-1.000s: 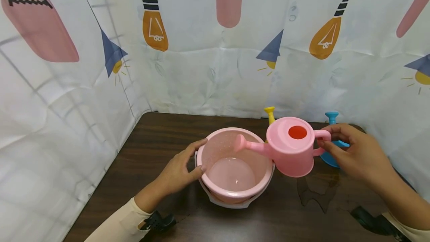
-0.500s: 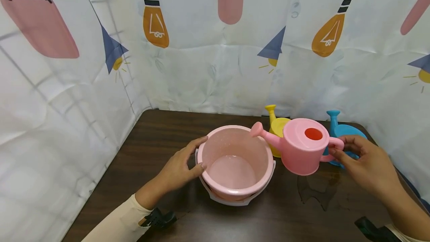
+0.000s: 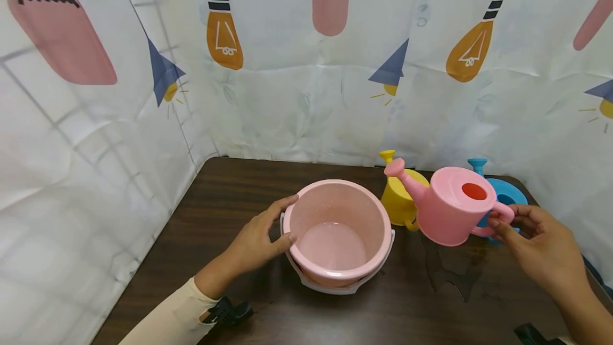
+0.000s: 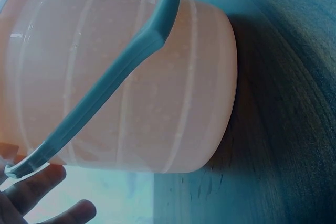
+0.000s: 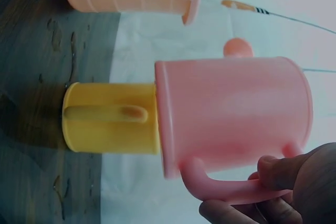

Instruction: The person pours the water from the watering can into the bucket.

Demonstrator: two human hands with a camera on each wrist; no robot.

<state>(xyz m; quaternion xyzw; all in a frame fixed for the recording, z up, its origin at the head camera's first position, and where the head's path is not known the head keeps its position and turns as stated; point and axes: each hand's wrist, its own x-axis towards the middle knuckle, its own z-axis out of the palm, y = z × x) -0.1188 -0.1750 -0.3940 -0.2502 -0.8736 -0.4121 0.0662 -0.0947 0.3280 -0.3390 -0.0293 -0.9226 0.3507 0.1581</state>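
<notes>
My left hand rests with spread fingers and thumb against the left rim of a pale pink bucket. In the left wrist view, two fingertips extend beside the bucket's wall. A little clear liquid lies in the bucket's bottom. My right hand grips the handle of a pink toy watering can, thumb on one side and fingers round the other. The can is off the table, its spout pointing up and left. Its base stands level with the top of a yellow watering can in the right wrist view.
Behind the pink can stand the yellow watering can and a blue watering can, partly covered. A wet patch marks the dark wooden table. A printed white curtain closes off the back and left.
The pink watering can has moved right in my right hand, away from over the bucket's rim. More of the yellow can now shows. My left hand and the bucket stay put.
</notes>
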